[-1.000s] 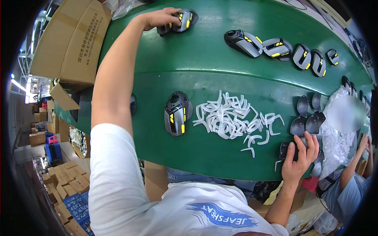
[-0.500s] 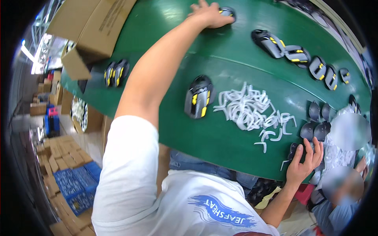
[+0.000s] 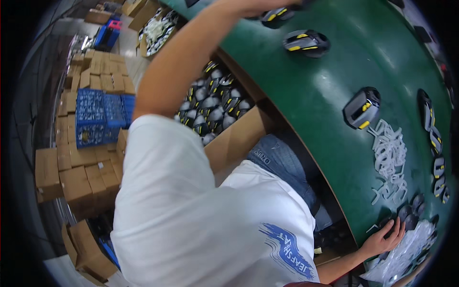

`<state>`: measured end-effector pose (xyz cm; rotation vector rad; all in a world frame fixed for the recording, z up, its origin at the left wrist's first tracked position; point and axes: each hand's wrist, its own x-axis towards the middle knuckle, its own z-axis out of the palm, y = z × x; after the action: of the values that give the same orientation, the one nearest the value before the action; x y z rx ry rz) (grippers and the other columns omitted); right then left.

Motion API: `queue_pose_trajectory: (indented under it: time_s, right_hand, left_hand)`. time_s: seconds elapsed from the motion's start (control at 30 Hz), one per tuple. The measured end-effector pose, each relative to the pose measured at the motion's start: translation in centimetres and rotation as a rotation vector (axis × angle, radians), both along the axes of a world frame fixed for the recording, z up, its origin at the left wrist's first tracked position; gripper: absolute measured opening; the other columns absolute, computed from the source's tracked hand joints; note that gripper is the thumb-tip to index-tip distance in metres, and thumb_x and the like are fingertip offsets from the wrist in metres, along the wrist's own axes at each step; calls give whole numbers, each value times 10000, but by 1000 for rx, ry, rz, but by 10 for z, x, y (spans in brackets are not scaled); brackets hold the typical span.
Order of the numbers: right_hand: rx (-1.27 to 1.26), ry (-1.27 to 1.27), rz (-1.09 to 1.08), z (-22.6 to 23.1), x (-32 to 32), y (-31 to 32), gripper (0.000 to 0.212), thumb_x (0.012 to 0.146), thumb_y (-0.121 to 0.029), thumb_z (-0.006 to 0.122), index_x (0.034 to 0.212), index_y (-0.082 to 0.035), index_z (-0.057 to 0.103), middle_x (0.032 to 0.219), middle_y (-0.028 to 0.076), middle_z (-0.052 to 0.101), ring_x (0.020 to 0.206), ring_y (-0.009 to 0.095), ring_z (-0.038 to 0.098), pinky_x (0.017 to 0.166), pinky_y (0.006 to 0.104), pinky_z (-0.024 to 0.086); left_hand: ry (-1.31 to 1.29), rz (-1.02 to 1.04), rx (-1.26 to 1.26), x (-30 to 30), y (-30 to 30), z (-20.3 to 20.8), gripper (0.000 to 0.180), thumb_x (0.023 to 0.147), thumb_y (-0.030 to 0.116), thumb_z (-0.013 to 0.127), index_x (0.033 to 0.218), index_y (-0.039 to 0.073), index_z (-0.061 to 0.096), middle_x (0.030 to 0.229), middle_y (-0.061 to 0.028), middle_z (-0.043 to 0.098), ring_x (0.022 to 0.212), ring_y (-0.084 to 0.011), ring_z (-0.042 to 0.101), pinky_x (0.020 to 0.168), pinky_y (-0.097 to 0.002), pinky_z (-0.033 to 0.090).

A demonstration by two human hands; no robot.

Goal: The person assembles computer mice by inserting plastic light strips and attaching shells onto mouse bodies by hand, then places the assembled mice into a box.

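Mouse shells (image 3: 306,44): grey, black and yellow, lying singly on the far part of the green desk (image 3: 334,158), with more in a row along its right side.
Left hand (image 3: 270,3): stretched to the far edge of view and mostly cut off; it is beside the farthest shell (image 3: 277,17), but whether it is clamped on anything I cannot tell.
Right hand (image 3: 388,236): near right, well apart from the left one, fingers loosely spread on or just above the dark cups (image 3: 406,211); no firm grip shows.
Handling: smooth, rounded shells probably slide easily — best taken by both flanks, clear of the yellow parts, and set down flat.
Spacing: a gap between neighbours would likely spare the curved tops from scuffing.
Resting fingers: light pressure seems wise, as the cups could tip or skid.
Carton stack (image 3: 76,177): at the left, well apart from the desk, with blue crates (image 3: 93,119) in among it.
Left arm (image 3: 177,62): crosses the view and hides part of what lies beyond.
Open box (image 3: 239,138): below the desk's near edge, left of the legs, holding many similar shells.
Clear bag (image 3: 399,265): crumpled, near right, crowding the right hand.
White strips (image 3: 389,158): a bent, loose heap just beside the nearest single shell — easily swept about by a passing wrist.
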<state>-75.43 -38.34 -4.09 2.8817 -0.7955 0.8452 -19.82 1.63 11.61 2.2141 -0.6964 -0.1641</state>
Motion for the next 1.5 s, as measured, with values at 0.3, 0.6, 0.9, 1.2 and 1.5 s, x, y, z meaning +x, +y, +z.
queue_pose_trajectory:
  time_s: [0.3, 0.6, 0.9, 1.2, 1.5]
  right_hand:
    - [-90, 115, 30, -4, 10, -17, 295, 1131, -256, 681, 1279, -59, 844, 1444, 184, 751, 1347, 393, 683, 1161, 530, 506]
    - [-124, 126, 27, -9, 2, -20, 312, 1150, -290, 657, 1333, -120, 843, 1475, 150, 735, 1375, 361, 663, 1174, 503, 490]
    - [-67, 107, 28, -14, 8, -17, 293, 1136, -242, 669, 1344, -116, 833, 1516, 129, 716, 1414, 371, 629, 1208, 516, 456]
    - [-114, 125, -18, -1, -5, -7, 279, 1132, -232, 685, 1348, -123, 823, 1515, 133, 720, 1414, 372, 630, 1226, 511, 433]
    - [-36, 85, 30, -13, 6, -13, 280, 1135, -221, 685, 1356, -113, 820, 1528, 122, 717, 1439, 381, 605, 1247, 522, 407]
  left_hand:
    - [-152, 430, 534, -161, 331, -122, 734, 980, 433, 793, 1545, 10, 594, 1771, -271, 361, 1625, -467, 369, 1347, -542, 308]
    - [-95, 264, 597, -174, 308, -241, 762, 875, 483, 861, 1433, 6, 655, 1762, -268, 366, 1629, -510, 321, 1332, -611, 323]
    - [-90, 423, 649, -74, 340, -300, 919, 925, 534, 806, 1634, 25, 516, 1802, -276, 336, 1666, -517, 290, 1331, -657, 299]
    - [-52, 356, 847, -34, 313, -234, 999, 913, 573, 740, 1677, -22, 495, 1757, -257, 468, 1699, -452, 292, 1382, -612, 190]
    - [129, 266, 1040, -42, 346, -277, 1229, 846, 604, 843, 1736, -44, 296, 1861, -305, 179, 1727, -508, 148, 1376, -672, 159]
